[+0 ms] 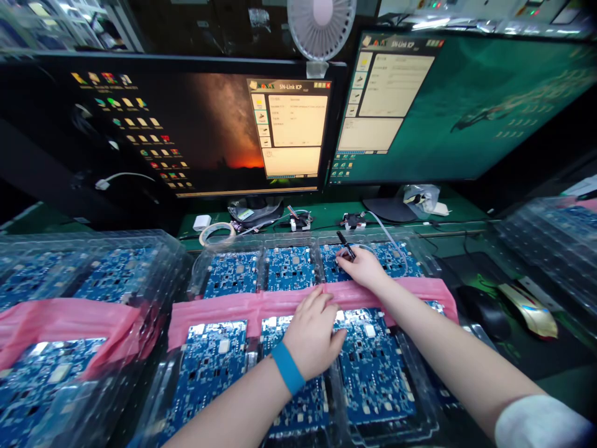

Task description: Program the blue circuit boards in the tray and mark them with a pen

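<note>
The right hand (362, 266) pinches a likely light, stiff pen (344, 241), best held mid-barrel, a probably fragile board (333, 269) beneath the grip.

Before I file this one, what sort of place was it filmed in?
Probably an electronics workshop or factory workbench: blue circuit boards sit in clear plastic trays, and two computer screens, both showing a program window, stand behind them.

Bright monitors (448, 118), dim background, blurred edges
</note>
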Tool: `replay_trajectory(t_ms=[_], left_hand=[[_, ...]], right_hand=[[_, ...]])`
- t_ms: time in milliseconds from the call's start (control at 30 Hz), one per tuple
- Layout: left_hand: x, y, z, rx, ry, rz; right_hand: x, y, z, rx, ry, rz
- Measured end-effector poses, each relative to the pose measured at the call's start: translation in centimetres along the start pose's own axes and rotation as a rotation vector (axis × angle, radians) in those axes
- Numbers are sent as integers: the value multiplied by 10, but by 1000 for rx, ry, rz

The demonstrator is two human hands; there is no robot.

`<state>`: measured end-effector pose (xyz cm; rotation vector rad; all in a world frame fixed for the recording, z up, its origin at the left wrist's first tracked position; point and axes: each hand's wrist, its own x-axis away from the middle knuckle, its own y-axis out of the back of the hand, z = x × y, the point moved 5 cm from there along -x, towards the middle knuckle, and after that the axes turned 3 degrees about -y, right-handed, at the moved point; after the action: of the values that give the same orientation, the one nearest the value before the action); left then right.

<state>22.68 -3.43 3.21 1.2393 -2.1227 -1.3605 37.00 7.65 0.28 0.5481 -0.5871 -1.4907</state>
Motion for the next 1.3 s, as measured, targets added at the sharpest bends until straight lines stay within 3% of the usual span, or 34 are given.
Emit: replay_trajectory(t_ms=[167,367,433,1000,1067,1167,1300], left_hand=[[-2,4,0,56,24,-29],[1,25,8,185,150,-335],[4,30,8,221,148,-419],[4,42,2,297,89,-485],[2,39,6,452,183,-442],[0,27,13,868,371,-331],[-2,13,14,1313,476,-268]], right_hand=[[11,13,20,-160,14,75],[53,15,64,-567,-84,386],[65,11,72,-647,-104,435],[84,-9,61,-891,-189,392],[84,-9,60,-854,-162,368],[81,-5,58,-776,-107,304],[79,1,57,-671,-13,198]])
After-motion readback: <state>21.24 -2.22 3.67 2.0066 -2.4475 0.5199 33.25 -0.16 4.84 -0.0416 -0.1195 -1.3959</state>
